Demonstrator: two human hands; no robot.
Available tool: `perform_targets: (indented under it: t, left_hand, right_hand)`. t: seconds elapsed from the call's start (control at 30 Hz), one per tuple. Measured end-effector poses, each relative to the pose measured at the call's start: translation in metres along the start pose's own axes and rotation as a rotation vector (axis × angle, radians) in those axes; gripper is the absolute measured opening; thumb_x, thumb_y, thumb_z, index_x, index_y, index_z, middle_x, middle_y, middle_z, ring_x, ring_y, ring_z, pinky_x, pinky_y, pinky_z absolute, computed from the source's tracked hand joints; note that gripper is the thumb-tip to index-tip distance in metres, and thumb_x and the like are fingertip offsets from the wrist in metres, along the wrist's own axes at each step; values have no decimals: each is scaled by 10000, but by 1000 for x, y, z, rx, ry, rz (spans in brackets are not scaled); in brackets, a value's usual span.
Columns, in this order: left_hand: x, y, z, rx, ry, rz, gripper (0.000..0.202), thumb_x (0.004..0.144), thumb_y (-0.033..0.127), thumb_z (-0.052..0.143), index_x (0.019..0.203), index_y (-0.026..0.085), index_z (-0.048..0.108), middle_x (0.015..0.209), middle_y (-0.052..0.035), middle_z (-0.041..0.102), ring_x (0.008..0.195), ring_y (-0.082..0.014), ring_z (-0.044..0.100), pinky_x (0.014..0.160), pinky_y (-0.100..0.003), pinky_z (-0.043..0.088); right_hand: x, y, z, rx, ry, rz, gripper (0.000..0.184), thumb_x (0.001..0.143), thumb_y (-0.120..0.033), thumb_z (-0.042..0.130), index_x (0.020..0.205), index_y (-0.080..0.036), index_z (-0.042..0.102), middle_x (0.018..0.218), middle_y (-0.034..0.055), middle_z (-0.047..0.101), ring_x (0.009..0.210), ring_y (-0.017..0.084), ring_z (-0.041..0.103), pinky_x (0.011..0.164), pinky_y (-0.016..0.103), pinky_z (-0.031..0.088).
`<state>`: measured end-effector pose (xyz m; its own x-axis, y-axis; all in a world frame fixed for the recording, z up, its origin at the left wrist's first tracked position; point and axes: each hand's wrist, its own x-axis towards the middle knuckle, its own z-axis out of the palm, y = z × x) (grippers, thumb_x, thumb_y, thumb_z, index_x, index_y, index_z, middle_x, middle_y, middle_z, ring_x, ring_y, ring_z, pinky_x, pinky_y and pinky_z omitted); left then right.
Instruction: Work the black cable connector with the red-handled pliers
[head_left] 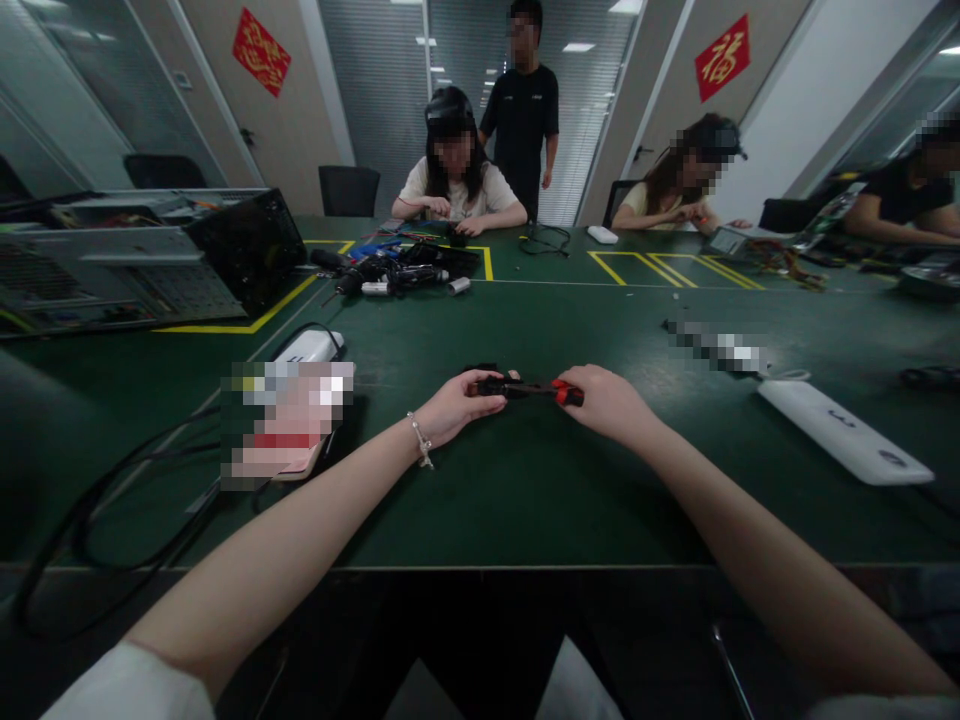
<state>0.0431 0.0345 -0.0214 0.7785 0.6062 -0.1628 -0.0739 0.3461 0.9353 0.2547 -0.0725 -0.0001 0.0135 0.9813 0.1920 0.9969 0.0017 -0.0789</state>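
Observation:
In the middle of the view, low over the green table (525, 500), my left hand (450, 410) pinches a small black part (495, 388) between thumb and fingers. My right hand (611, 400) is closed around the red and black handle of a screwdriver (566, 392). Its thin shaft points left and meets the black part; the exact contact is too small to make out. Just beyond my left fingers is another small dark piece (480, 368), partly covered by them.
White numbered power banks (847, 430) lie right and left, with cables (97, 540) trailing left. A pinkish phone-like item (300, 455) sits left. An open computer case (112, 260) stands far left. Tools and wires (397, 268) are heaped beyond. Several people (457, 170) are across the table.

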Motion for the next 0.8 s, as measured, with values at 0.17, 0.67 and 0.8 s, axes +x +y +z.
perform_targets:
  t: [0.17,0.67,0.8]
  left_hand:
    - [0,0,-1,-12,3,-11,387,681,3,626,1037,132,547,1031,-66,544,872,-114,601,968,-352,427]
    - [-1,1,2,-19,12,-6,387,682,8,626,1042,126,545,1014,-64,545,848,-101,593,959,-354,425]
    - [-2,2,4,-5,28,-6,386,680,5,625,1040,120,549,1010,-75,557,820,-98,594,948,-372,431]
  right_hand:
    - [1,1,2,2,8,-14,186,729,-249,504,886,-199,592,858,45,616,803,183,529,647,299,431]
    - [1,0,1,-14,13,-12,177,726,-249,509,878,-195,585,850,46,609,781,179,521,631,297,428]
    - [0,1,-3,-91,67,-68,182,702,-216,525,873,-185,579,843,55,603,783,191,510,652,311,422]
